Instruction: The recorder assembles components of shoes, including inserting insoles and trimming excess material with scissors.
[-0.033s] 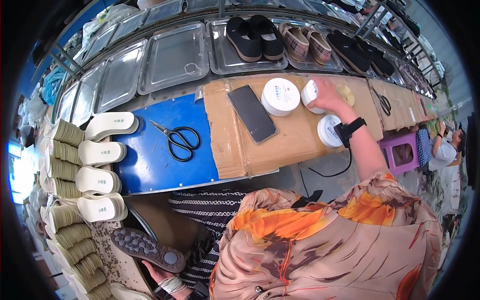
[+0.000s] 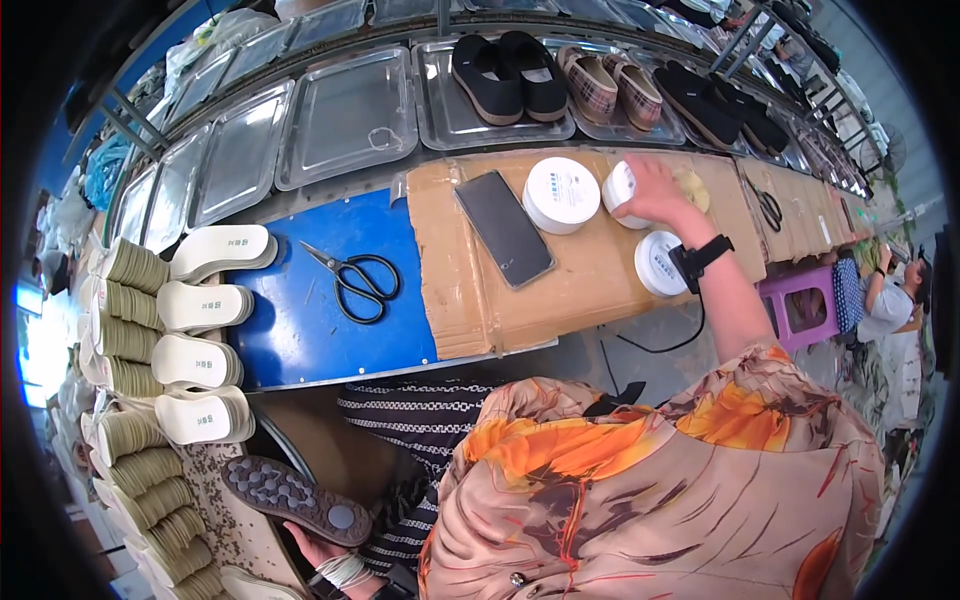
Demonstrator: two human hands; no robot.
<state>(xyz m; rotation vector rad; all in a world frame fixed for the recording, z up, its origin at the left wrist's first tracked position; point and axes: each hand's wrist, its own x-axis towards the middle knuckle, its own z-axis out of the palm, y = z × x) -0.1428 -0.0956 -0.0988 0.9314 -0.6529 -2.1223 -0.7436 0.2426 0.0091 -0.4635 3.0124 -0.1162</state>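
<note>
Hardly anything differed from the earlier frame: both hands kept their places, and neither the shoe nor the tubs showed any clear shift.

The right hand (image 2: 655,192) was partly closed around the side of a white tub (image 2: 618,197) on the cardboard (image 2: 452,300), its thumb on the near side; its far fingertips were hidden. The left hand (image 2: 310,545) was curled against a shoe (image 2: 300,500) and gripped it from below, with most of its fingers out of sight. The shoe was down at the lower left, below the bench edge, its brown sole turned upward.

The right arm reached forward over the bench, the wrist with its black band (image 2: 705,262) above a flat round tub (image 2: 657,262), and the hand angled to the left. A yellowish thing (image 2: 692,190) showed just beyond the hand's right side. The left forearm was low and close to the body, the hand just right of the insoles (image 2: 200,362).
</note>
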